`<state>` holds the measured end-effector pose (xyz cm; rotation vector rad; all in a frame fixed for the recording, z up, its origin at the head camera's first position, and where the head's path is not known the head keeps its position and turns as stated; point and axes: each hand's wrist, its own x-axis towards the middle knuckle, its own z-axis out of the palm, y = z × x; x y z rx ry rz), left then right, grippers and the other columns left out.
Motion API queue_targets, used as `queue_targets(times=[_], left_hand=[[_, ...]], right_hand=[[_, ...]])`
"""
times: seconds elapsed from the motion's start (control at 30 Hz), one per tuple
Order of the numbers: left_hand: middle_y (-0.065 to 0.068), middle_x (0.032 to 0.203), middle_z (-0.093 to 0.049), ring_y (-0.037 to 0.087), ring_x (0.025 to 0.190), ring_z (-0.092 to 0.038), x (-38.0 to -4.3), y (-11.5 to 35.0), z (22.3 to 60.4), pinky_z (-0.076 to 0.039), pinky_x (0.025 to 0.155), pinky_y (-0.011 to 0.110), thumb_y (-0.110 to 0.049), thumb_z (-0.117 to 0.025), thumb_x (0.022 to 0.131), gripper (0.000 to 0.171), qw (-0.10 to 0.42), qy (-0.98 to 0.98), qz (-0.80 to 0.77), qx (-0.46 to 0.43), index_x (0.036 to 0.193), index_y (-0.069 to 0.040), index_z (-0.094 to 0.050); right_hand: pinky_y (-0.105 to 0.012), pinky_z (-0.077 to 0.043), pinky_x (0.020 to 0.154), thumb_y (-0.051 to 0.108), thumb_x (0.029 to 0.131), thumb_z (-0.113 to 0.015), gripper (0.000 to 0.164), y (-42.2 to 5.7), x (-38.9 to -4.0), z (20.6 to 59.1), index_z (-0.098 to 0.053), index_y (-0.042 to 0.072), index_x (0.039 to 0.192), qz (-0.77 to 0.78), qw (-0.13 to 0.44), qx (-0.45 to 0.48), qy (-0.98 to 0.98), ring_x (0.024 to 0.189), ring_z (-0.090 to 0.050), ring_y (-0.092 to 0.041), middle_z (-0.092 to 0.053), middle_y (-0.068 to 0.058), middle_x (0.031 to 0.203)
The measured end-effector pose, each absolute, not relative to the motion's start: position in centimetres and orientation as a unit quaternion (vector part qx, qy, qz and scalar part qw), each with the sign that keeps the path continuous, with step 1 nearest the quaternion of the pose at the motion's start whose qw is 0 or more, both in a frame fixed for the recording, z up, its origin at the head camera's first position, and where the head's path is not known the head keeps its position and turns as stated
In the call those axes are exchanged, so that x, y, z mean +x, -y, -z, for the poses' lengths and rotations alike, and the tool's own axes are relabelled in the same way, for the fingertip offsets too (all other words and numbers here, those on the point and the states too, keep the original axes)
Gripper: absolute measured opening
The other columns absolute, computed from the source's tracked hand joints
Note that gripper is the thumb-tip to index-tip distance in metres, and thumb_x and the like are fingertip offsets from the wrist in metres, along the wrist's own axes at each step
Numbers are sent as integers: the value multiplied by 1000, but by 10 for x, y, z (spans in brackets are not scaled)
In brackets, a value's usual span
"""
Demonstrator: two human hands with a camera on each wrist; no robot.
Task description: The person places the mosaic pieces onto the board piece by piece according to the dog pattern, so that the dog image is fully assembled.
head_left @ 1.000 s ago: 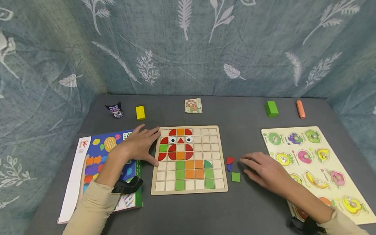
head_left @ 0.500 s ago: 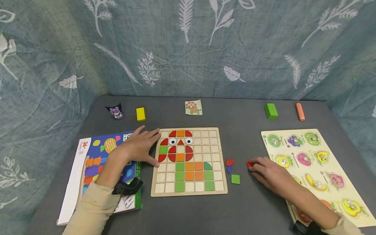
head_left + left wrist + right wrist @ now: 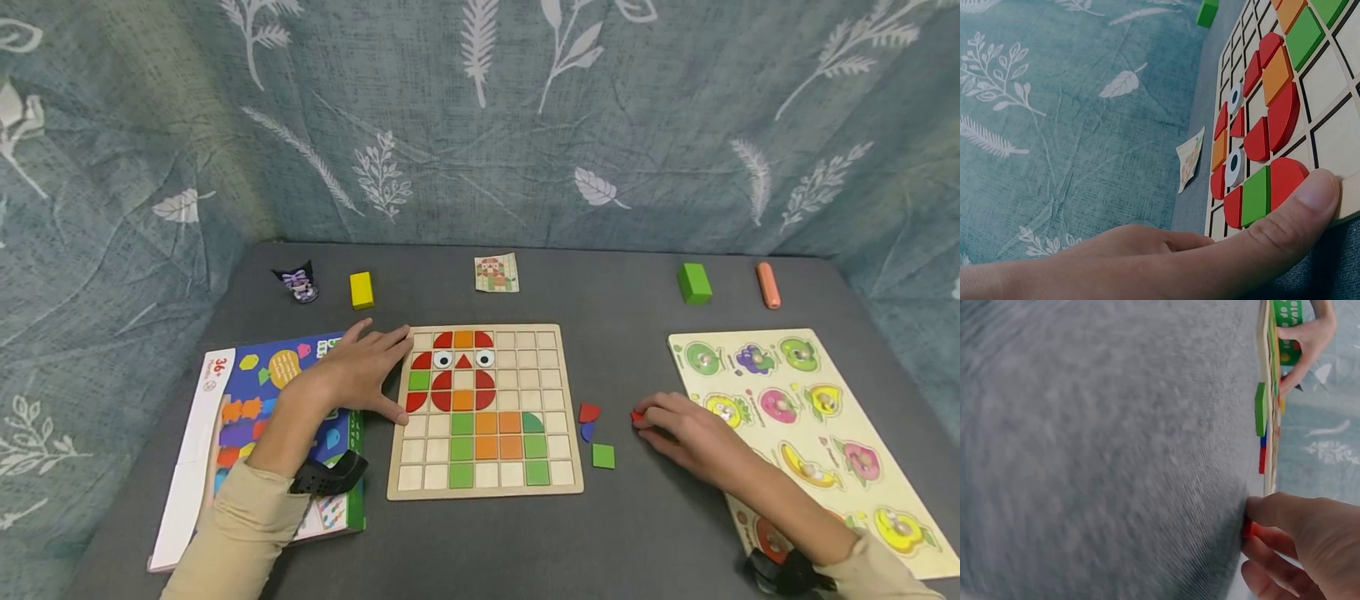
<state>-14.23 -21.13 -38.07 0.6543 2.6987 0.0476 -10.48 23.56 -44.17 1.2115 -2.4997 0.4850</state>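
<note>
A wooden grid board [image 3: 486, 496] carries red, orange and green tiles, with two eye tiles near its top left. My left hand [image 3: 356, 371] rests along the board's left edge, fingers spread; in the left wrist view its thumb [image 3: 1316, 194] lies on the rim beside a red tile. My right hand [image 3: 693, 437] is low over the table right of the board. Its thumb and fingers pinch a small red tile [image 3: 1248, 527], mostly hidden by them. Between hand and board lie a red tile [image 3: 589, 413], a blue tile [image 3: 587, 432] and a green square tile [image 3: 603, 457].
A fruit puzzle board [image 3: 806, 379] lies at the right, under the right forearm. A colourful box [image 3: 255, 367] sits under the left forearm. Along the back are a small figurine [image 3: 300, 283], yellow block [image 3: 362, 290], picture card [image 3: 497, 273], green block [image 3: 694, 283] and orange stick [image 3: 768, 285].
My right hand has moved slightly right, away from the board, and a red tile now shows at its fingertips. The left hand stays at the board's edge.
</note>
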Motion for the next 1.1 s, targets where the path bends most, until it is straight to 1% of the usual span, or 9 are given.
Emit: queue_targets(times=[0.27, 0.37, 0.5, 0.6, 0.87, 0.97, 1.1], left_hand=[[20, 160, -25, 40, 143, -33, -142, 212, 379, -4, 121, 60, -62, -75, 72, 109, 183, -955, -22, 232, 151, -1, -30], [19, 160, -25, 39, 143, -32, -142, 211, 378, -3, 121, 59, -61, -75, 72, 109, 183, -955, -20, 231, 151, -1, -30], [18, 160, -24, 39, 144, -32, -142, 210, 379, -3, 122, 58, -62, -75, 72, 110, 184, -956, -16, 229, 152, -2, -29], [18, 160, -24, 39, 144, -32, -142, 210, 380, -3, 122, 58, -62, -75, 72, 110, 184, -956, -16, 227, 152, -2, -29], [19, 160, -24, 39, 144, -31, -141, 213, 382, -3, 122, 59, -63, -75, 71, 111, 181, -957, -21, 225, 152, -1, -29], [18, 160, -24, 39, 144, -32, -141, 213, 382, -3, 122, 59, -63, -75, 72, 111, 181, -957, -19, 227, 152, -1, -29], [19, 160, -24, 39, 144, -32, -141, 214, 382, -3, 122, 58, -63, -74, 72, 111, 180, -956, -17, 229, 151, -1, -29]], right_hand=[[-24, -53, 73, 6, 73, -81, 26, -223, -116, 446, -73, 13, 97, -200, 182, 424, 864, 86, -65, -9, -67, 4, 96], [-24, -52, 77, 8, 73, -81, 28, -211, -120, 445, -73, 13, 100, -220, 186, 421, 860, 91, -65, -9, -68, 4, 100], [-26, -54, 76, 9, 74, -81, 30, -189, -129, 441, -72, 12, 102, -235, 182, 420, 857, 92, -66, -9, -68, 4, 103], [-27, -56, 73, 11, 76, -81, 27, -169, -138, 435, -71, 12, 101, -243, 171, 428, 853, 91, -67, -10, -67, 3, 103], [-25, -57, 69, 15, 84, -75, 13, -111, -164, 422, -72, 10, 96, -224, 125, 476, 841, 84, -66, -10, -69, -1, 97], [-25, -57, 70, 13, 86, -73, 11, -97, -173, 420, -72, 8, 95, -216, 112, 490, 837, 83, -66, -12, -69, -3, 95], [-25, -57, 71, 10, 86, -72, 6, -84, -182, 421, -73, 8, 92, -199, 112, 502, 834, 81, -65, -13, -68, -4, 92]])
